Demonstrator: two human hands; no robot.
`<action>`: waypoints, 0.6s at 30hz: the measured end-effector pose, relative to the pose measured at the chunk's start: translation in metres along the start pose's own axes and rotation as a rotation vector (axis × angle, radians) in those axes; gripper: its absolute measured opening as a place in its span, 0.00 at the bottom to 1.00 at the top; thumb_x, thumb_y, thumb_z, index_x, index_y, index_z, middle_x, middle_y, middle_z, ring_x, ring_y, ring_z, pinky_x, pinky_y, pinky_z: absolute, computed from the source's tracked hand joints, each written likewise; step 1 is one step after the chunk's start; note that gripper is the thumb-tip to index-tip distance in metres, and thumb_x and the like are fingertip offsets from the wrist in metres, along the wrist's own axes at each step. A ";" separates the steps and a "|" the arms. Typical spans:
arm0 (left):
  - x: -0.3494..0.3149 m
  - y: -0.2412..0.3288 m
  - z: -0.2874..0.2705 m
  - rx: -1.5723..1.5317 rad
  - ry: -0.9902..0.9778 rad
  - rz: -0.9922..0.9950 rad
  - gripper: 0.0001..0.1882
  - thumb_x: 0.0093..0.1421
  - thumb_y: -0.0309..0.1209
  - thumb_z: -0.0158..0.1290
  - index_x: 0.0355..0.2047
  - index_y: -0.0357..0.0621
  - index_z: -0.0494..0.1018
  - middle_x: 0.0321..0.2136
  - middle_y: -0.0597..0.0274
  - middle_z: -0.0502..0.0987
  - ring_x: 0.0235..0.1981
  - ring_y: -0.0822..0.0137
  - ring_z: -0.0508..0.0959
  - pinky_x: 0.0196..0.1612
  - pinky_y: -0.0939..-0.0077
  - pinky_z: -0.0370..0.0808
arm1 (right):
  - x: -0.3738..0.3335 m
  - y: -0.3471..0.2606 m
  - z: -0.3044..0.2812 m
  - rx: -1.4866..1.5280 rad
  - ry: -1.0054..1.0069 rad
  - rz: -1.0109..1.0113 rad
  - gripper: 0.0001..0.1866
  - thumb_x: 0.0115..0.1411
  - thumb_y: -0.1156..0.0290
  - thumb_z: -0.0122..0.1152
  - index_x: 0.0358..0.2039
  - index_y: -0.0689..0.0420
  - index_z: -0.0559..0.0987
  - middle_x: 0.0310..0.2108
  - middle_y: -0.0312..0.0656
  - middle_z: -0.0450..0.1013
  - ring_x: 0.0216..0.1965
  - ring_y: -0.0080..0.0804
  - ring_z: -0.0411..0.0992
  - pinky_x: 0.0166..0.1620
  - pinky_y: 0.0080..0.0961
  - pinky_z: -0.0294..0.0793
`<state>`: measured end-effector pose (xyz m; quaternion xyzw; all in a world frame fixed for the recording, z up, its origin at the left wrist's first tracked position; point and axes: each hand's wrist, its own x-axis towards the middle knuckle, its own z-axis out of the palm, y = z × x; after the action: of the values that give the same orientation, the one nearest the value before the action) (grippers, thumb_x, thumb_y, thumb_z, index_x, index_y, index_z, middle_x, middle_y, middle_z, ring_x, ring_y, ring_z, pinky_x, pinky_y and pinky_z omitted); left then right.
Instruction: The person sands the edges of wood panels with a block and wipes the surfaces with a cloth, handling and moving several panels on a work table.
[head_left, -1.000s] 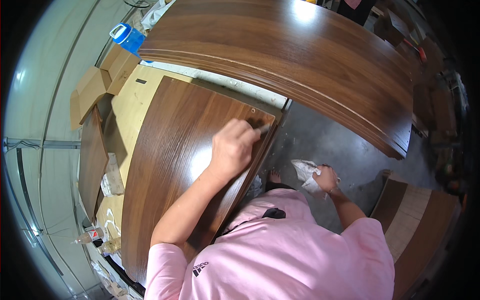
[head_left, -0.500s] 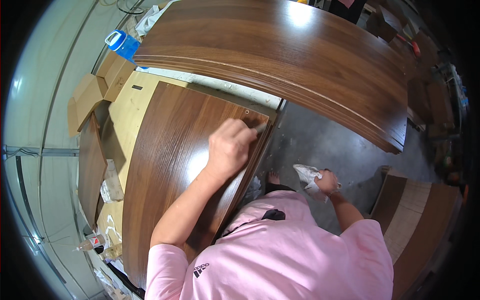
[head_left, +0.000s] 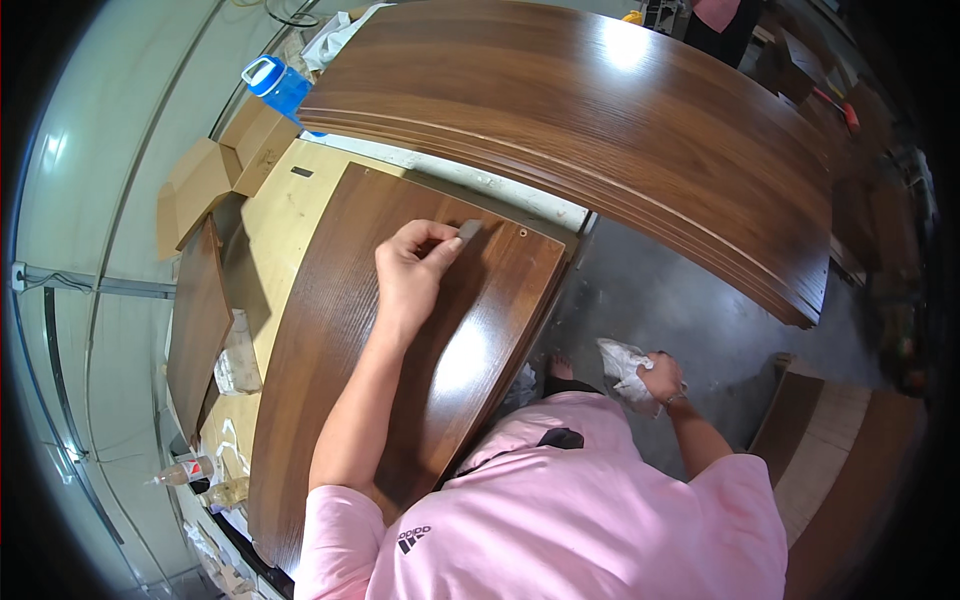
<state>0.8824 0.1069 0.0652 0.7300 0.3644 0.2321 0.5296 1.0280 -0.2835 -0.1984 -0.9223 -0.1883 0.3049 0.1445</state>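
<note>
A glossy brown wood-grain panel point(head_left: 330, 330) lies flat on the workbench in front of me. My left hand point(head_left: 408, 270) is over its far part, pinching a small flat grey blade-like piece point(head_left: 468, 231) between thumb and fingers; its exact kind is unclear. The piece is at or just above the panel surface, left of a small hole near the far right corner. Beyond the panel's right edge, my right hand point(head_left: 660, 379) is closed round a crumpled white rag point(head_left: 625, 370), held over the grey floor.
A stack of brown panels point(head_left: 560, 100) spans the far side. A blue bottle point(head_left: 280, 88) and an open cardboard box point(head_left: 200, 185) stand at far left. Plastic bottles point(head_left: 185, 470) lie at near left, and more boards point(head_left: 830, 440) stand at right. Another person point(head_left: 715, 25) is at the back.
My left hand has moved left from the panel's right edge onto its face, and the grey piece now shows clearly. My right hand still holds the rag. The view has shifted slightly.
</note>
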 end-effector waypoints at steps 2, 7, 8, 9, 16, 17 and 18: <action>0.006 0.006 -0.009 -0.085 -0.038 -0.077 0.01 0.59 0.20 0.60 0.32 0.35 0.80 0.24 0.68 0.78 0.25 0.81 0.73 0.28 0.86 0.69 | 0.002 0.007 0.002 -0.008 -0.039 0.017 0.20 0.50 0.60 0.63 0.43 0.56 0.84 0.43 0.53 0.79 0.46 0.52 0.76 0.52 0.41 0.74; 0.002 0.005 0.017 -0.045 -0.102 -0.084 0.03 0.58 0.22 0.61 0.31 0.34 0.80 0.22 0.69 0.78 0.23 0.81 0.72 0.26 0.83 0.68 | 0.006 0.003 0.000 -0.040 -0.059 0.032 0.21 0.50 0.60 0.63 0.43 0.55 0.84 0.43 0.53 0.79 0.46 0.52 0.77 0.51 0.40 0.75; 0.005 0.006 0.025 0.004 -0.099 -0.074 0.03 0.57 0.22 0.61 0.31 0.34 0.80 0.22 0.68 0.78 0.24 0.80 0.73 0.27 0.82 0.69 | 0.008 -0.001 -0.002 -0.042 -0.090 0.041 0.21 0.50 0.60 0.62 0.44 0.55 0.84 0.43 0.53 0.79 0.47 0.51 0.77 0.51 0.40 0.75; 0.010 0.009 0.033 0.078 -0.084 -0.035 0.06 0.56 0.25 0.63 0.32 0.35 0.81 0.22 0.62 0.81 0.24 0.74 0.78 0.30 0.76 0.73 | 0.009 -0.004 -0.004 -0.044 -0.119 0.052 0.21 0.50 0.60 0.62 0.44 0.55 0.84 0.43 0.53 0.79 0.47 0.51 0.77 0.52 0.40 0.75; 0.013 0.023 0.030 0.412 -0.274 -0.030 0.05 0.55 0.23 0.63 0.32 0.33 0.81 0.22 0.62 0.80 0.26 0.76 0.77 0.30 0.79 0.73 | 0.015 -0.007 0.001 0.041 -0.027 0.051 0.23 0.50 0.60 0.62 0.46 0.55 0.83 0.43 0.52 0.79 0.46 0.52 0.77 0.52 0.39 0.75; 0.014 0.021 0.021 0.342 -0.341 -0.086 0.04 0.56 0.23 0.62 0.30 0.33 0.81 0.23 0.63 0.80 0.26 0.76 0.77 0.30 0.80 0.72 | 0.017 -0.001 0.005 0.038 -0.031 0.060 0.22 0.50 0.60 0.62 0.45 0.55 0.83 0.42 0.52 0.79 0.46 0.52 0.77 0.52 0.39 0.75; 0.016 0.016 0.009 0.229 -0.348 -0.093 0.03 0.56 0.22 0.62 0.29 0.34 0.81 0.23 0.64 0.80 0.25 0.76 0.76 0.30 0.81 0.71 | 0.019 0.003 0.008 0.034 -0.038 0.061 0.21 0.50 0.60 0.61 0.43 0.56 0.84 0.42 0.52 0.79 0.46 0.52 0.77 0.51 0.40 0.75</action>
<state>0.9041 0.1113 0.0767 0.7969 0.3246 0.0349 0.5083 1.0382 -0.2769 -0.2157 -0.9191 -0.1578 0.3298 0.1473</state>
